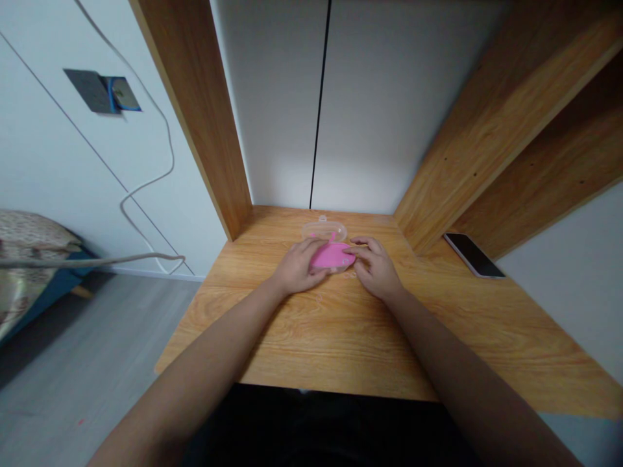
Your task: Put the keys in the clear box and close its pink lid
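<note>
A smooth, flat pink piece (329, 255) with rounded ends lies over the lower half of a small clear plastic case (315, 228); its exact kind I cannot make out. The case's hinged clear half stands open behind it, with bits of pink showing through. My left hand (300, 267) is closed around the left end of the case and the pink piece, fingers over the top and thumb at the near side. At the right end, my right hand (375, 264) pinches the tip of the pink piece between thumb and index finger, its other fingers curled.
All this rests on a wooden desk (341, 344). A phone (473, 255) lies to the right by a wooden panel. Wooden uprights (195, 110) and a white back panel (282, 117) enclose the desk. A white cable (170, 149) hangs along the left wall.
</note>
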Motion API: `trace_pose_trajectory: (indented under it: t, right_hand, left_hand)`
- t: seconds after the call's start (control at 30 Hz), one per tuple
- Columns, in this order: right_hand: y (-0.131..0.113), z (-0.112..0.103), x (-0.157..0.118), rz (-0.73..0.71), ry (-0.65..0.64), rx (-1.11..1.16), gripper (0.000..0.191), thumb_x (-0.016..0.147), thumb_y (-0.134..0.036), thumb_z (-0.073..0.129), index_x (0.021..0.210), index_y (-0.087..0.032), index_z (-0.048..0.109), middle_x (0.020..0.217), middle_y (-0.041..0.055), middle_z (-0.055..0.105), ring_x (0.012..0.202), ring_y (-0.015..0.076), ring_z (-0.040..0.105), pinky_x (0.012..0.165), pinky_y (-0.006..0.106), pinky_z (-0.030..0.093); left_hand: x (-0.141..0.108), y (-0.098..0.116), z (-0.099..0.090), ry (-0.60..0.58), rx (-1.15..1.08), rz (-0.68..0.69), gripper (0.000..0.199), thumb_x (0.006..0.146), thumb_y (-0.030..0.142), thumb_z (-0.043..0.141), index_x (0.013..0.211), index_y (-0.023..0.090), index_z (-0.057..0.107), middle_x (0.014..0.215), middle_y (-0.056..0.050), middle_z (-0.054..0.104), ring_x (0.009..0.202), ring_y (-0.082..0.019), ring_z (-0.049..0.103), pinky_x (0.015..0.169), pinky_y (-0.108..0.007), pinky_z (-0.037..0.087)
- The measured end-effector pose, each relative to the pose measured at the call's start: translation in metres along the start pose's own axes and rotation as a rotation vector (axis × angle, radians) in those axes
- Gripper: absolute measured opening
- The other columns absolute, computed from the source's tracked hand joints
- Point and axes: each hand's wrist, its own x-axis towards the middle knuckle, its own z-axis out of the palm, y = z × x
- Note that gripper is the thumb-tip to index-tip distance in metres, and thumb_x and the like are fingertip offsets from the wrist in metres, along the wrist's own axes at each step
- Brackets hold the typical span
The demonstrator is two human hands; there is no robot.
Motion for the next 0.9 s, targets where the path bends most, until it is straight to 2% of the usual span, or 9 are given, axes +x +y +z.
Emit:
trace_pose_trajectory:
  t: [0.2, 0.33, 0.4, 0.5, 0.6, 0.77, 0.9]
  right_hand:
    - [-0.004, -0.002, 0.002, 0.040, 0.043, 0.018, 0.040, 0.080, -0.008, 0.051, 0.112, -0.025, 0.069, 0.118, 0.0088, 0.062, 0.115, 0.0263, 0.058, 0.104, 0.046, 0.047]
    - [0.007, 0.001, 0.001, 0.183, 0.068, -0.026, 0.040, 0.076, -0.006, 0.049, 0.110, -0.020, 0.065, 0.109, 0.0105, 0.065, 0.106, 0.0266, 0.061, 0.097, 0.044, 0.050]
    - [0.015, 0.004, -0.001, 0.259, 0.007, -0.070, 0.034, 0.076, -0.009, 0.051, 0.104, -0.019, 0.066, 0.103, 0.0098, 0.067, 0.099, 0.0262, 0.062, 0.093, 0.043, 0.051]
    - [0.026, 0.007, -0.004, 0.275, -0.165, -0.154, 0.020, 0.079, -0.016, 0.055, 0.090, -0.022, 0.071, 0.097, 0.0080, 0.068, 0.099, 0.0262, 0.060, 0.095, 0.044, 0.048]
    - [0.028, 0.005, -0.005, 0.263, -0.261, -0.188, 0.014, 0.079, -0.022, 0.059, 0.083, -0.024, 0.072, 0.103, 0.0078, 0.065, 0.105, 0.0261, 0.058, 0.097, 0.044, 0.045]
    - [0.023, -0.002, -0.006, 0.241, -0.397, -0.152, 0.014, 0.075, -0.024, 0.065, 0.088, -0.025, 0.071, 0.123, 0.0088, 0.058, 0.120, 0.0308, 0.051, 0.102, 0.053, 0.039]
    - [0.022, -0.001, -0.008, 0.228, -0.423, -0.139, 0.012, 0.076, -0.026, 0.065, 0.087, -0.025, 0.070, 0.129, 0.0086, 0.055, 0.126, 0.0318, 0.047, 0.103, 0.055, 0.037]
  left_hand:
    - [0.000, 0.000, 0.000, 0.011, 0.000, -0.003, 0.067, 0.085, 0.048, 0.065, 0.141, 0.017, 0.046, 0.142, -0.016, 0.055, 0.135, -0.032, 0.049, 0.111, -0.049, 0.041]
    - [-0.001, -0.001, 0.001, 0.010, 0.003, -0.019, 0.067, 0.085, 0.046, 0.065, 0.142, 0.018, 0.045, 0.141, -0.015, 0.055, 0.135, -0.032, 0.049, 0.111, -0.049, 0.041]
    - [-0.001, -0.001, 0.002, 0.012, 0.006, -0.033, 0.066, 0.084, 0.043, 0.066, 0.142, 0.018, 0.046, 0.142, -0.015, 0.054, 0.135, -0.032, 0.048, 0.111, -0.049, 0.041]
    - [-0.001, -0.003, 0.002, 0.028, 0.021, -0.074, 0.065, 0.084, 0.043, 0.066, 0.141, 0.018, 0.047, 0.141, -0.016, 0.054, 0.135, -0.034, 0.048, 0.110, -0.050, 0.043]
    - [-0.001, -0.004, 0.003, 0.054, 0.027, -0.113, 0.067, 0.085, 0.050, 0.065, 0.141, 0.018, 0.047, 0.137, -0.016, 0.056, 0.129, -0.033, 0.053, 0.107, -0.049, 0.045]
    - [-0.001, -0.006, 0.005, 0.064, 0.035, -0.117, 0.067, 0.085, 0.051, 0.065, 0.141, 0.018, 0.045, 0.137, -0.015, 0.057, 0.125, -0.031, 0.055, 0.105, -0.048, 0.046]
    - [-0.002, -0.007, 0.005, 0.058, 0.039, -0.119, 0.066, 0.086, 0.049, 0.065, 0.141, 0.019, 0.045, 0.137, -0.014, 0.057, 0.125, -0.031, 0.056, 0.105, -0.048, 0.046]
